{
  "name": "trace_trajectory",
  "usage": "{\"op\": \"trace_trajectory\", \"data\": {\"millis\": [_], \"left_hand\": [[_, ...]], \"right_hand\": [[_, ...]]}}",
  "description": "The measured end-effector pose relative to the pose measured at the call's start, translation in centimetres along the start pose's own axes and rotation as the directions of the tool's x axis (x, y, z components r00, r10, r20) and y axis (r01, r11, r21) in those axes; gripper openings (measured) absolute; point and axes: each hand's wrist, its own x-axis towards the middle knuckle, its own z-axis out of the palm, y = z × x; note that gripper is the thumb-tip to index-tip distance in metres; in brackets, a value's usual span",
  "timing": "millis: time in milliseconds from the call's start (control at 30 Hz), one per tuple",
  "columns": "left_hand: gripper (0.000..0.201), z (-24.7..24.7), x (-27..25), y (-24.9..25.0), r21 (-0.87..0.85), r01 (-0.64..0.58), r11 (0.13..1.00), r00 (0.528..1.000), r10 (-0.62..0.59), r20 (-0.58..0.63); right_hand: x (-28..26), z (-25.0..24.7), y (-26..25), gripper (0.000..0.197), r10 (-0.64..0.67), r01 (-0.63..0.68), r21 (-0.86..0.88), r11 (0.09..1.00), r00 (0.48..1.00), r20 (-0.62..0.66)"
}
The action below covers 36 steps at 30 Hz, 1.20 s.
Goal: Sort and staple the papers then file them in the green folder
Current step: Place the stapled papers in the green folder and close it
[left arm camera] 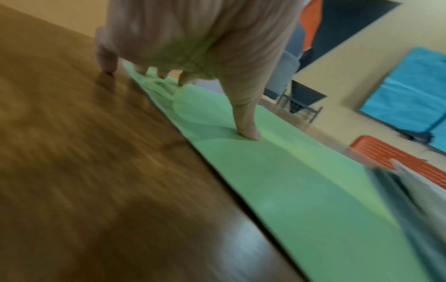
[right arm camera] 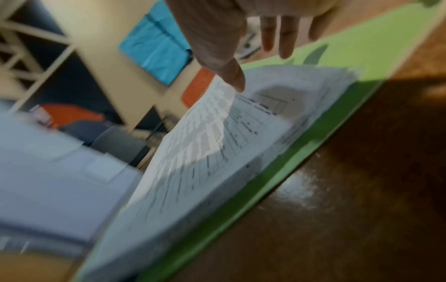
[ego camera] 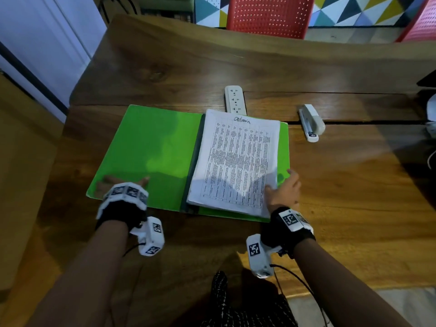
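The green folder [ego camera: 146, 152] lies open on the wooden table [ego camera: 342, 185]. A stack of printed papers [ego camera: 238, 161] rests on its right half, the top sheet a table with a handwritten heading. My left hand [ego camera: 125, 182] presses spread fingertips on the near left corner of the empty left cover; in the left wrist view the thumb [left arm camera: 249, 129] stands on the folder [left arm camera: 289, 190]. My right hand [ego camera: 280, 182] is at the stack's near right corner. Its thumb [right arm camera: 235, 80] touches the lifted corner of the top sheet [right arm camera: 205, 124], fingers straight above the folder [right arm camera: 362, 47]. A white stapler [ego camera: 311, 122] lies beyond the folder's right edge.
A white power strip [ego camera: 234, 99] lies just behind the folder's far edge. Red perforated chairs [ego camera: 269, 15] stand behind the table. Something dark and white sits at the table's right edge [ego camera: 430, 109]. Bare wood stretches right of the folder.
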Motion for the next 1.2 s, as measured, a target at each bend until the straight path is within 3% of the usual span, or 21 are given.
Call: {"op": "trace_trajectory", "data": {"millis": [33,100,133,167,200,233,267,300,367,467,567,633,700,767,800,867,933,967,1066,1133,1200], "left_hand": [[0.053,0.6,2.0,-1.1,0.067,0.010,0.998,0.996,-0.016,0.089],[0.060,1.1,5.0,-2.7,-0.125,0.066,0.990,0.993,-0.054,0.104],[0.064,0.8,5.6,-2.7,-0.370,0.151,0.917,0.988,-0.130,0.081],[0.063,0.1,5.6,-2.8,-0.394,0.180,0.901,0.983,-0.152,0.102],[0.060,-0.6,3.9,-2.6,-0.403,0.212,0.890,0.977,-0.183,0.108],[0.059,-1.3,2.2,-2.8,-0.273,0.074,0.959,0.997,-0.072,0.018],[0.055,-2.3,0.3,-2.4,-0.295,0.051,0.954,0.998,-0.058,-0.017],[0.049,-3.5,-1.5,-2.2,-0.204,0.038,0.978,0.994,-0.059,-0.095],[0.043,-3.0,1.9,-4.3,-0.365,0.139,0.921,0.976,-0.191,-0.109],[0.049,-5.1,2.7,-5.3,-0.774,0.100,0.625,0.949,-0.295,-0.115],[0.012,-7.5,0.8,-4.6,-0.818,-0.172,0.549,0.874,-0.298,-0.384],[0.025,-8.7,-2.6,-2.4,-0.804,-0.376,0.460,0.841,-0.195,-0.505],[0.038,-9.4,-6.8,0.1,-0.827,-0.513,0.232,0.838,-0.076,-0.541],[0.043,-8.6,-8.8,2.2,-0.873,-0.486,0.045,0.870,0.121,-0.478],[0.043,-8.0,-9.3,3.4,-0.890,-0.454,0.032,0.871,0.224,-0.436],[0.037,-6.1,-8.8,5.8,-0.888,-0.430,0.161,0.858,0.379,-0.347],[0.031,-3.9,-7.5,7.8,-0.836,-0.442,0.325,0.858,0.426,-0.288],[0.029,-2.9,-6.8,8.6,-0.811,-0.440,0.384,0.864,0.428,-0.266],[0.039,-0.5,-4.6,10.9,-0.625,-0.363,0.691,0.928,0.328,-0.175],[0.058,0.4,-3.7,11.8,-0.555,-0.258,0.791,0.962,0.264,-0.071],[0.070,1.2,-3.0,12.1,-0.485,-0.200,0.851,0.975,0.221,-0.016]], "right_hand": [[-0.6,0.0,-0.5,0.071,-0.080,0.080,-0.120,0.990,0.997,0.003],[-1.9,0.7,-1.8,0.071,-0.273,0.307,-0.276,0.911,0.949,0.157],[-2.5,1.4,-2.5,0.069,-0.336,0.415,-0.302,0.858,0.899,0.281],[-3.2,2.3,-3.1,0.066,-0.371,0.509,-0.317,0.800,0.836,0.406],[-3.7,3.1,-3.4,0.064,-0.373,0.577,-0.326,0.748,0.773,0.513],[-4.1,3.9,-3.5,0.063,-0.350,0.620,-0.336,0.709,0.723,0.596],[-4.3,4.6,-3.5,0.063,-0.314,0.643,-0.353,0.680,0.689,0.653],[-4.4,5.3,-3.4,0.062,-0.281,0.656,-0.373,0.656,0.671,0.686],[-4.2,5.7,-3.2,0.063,-0.239,0.667,-0.414,0.619,0.662,0.711],[-3.6,5.9,-3.3,0.066,-0.199,0.679,-0.437,0.590,0.647,0.736],[-3.5,6.0,-3.5,0.065,-0.172,0.669,-0.438,0.600,0.643,0.746],[-3.5,6.1,-3.8,0.065,-0.154,0.654,-0.440,0.615,0.648,0.746],[-3.4,5.8,-4.2,0.063,-0.153,0.641,-0.427,0.638,0.648,0.746],[-2.8,5.3,-4.3,0.057,-0.179,0.638,-0.376,0.671,0.633,0.754],[-2.3,4.9,-4.1,0.053,-0.201,0.623,-0.341,0.704,0.635,0.746],[-1.1,3.5,-3.3,0.048,-0.253,0.517,-0.270,0.813,0.730,0.635],[-0.2,1.8,-2.0,0.044,-0.259,0.360,-0.220,0.906,0.887,0.383],[0.0,0.8,-1.5,0.044,-0.244,0.308,-0.196,0.931,0.925,0.292],[0.9,-1.1,-0.1,0.043,-0.130,0.130,0.021,0.991,0.954,0.272],[1.9,-1.6,0.7,0.032,-0.012,-0.064,0.234,0.970,0.951,0.309],[2.5,-2.3,1.4,0.037,0.107,-0.288,0.445,0.848,0.915,0.388]]}}
